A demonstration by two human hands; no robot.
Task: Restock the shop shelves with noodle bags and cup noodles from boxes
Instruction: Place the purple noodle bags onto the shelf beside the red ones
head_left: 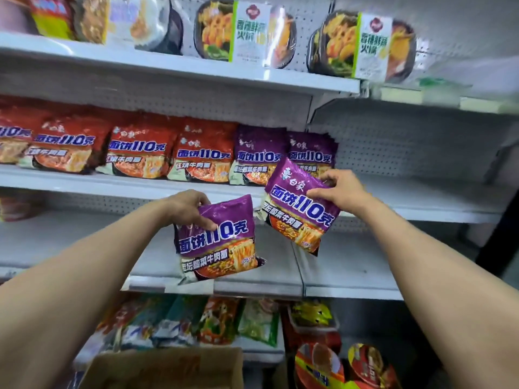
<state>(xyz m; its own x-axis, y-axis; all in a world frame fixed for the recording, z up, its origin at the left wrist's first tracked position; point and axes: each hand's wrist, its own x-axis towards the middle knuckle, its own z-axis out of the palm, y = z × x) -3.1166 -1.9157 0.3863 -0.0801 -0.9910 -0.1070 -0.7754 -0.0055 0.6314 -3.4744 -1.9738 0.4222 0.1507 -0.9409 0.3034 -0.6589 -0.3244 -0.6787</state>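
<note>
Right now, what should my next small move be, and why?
Probably push the purple bag in the right hand onto the middle shelf, beside the shelved purple bags: it is at that shelf's edge, with bare shelf to their right. The left hand holds the second bag lower.

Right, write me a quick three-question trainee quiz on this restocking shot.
1. True or false: the left hand grips the lower purple bag and the right hand the upper purple bag.
2. As seen here, the shelved purple bags stand where from the red bags? A left; B right; C one shelf above.
3. What brown thing shows at the bottom edge of the view?
Key: 1 true; 2 B; 3 cardboard box.
</note>
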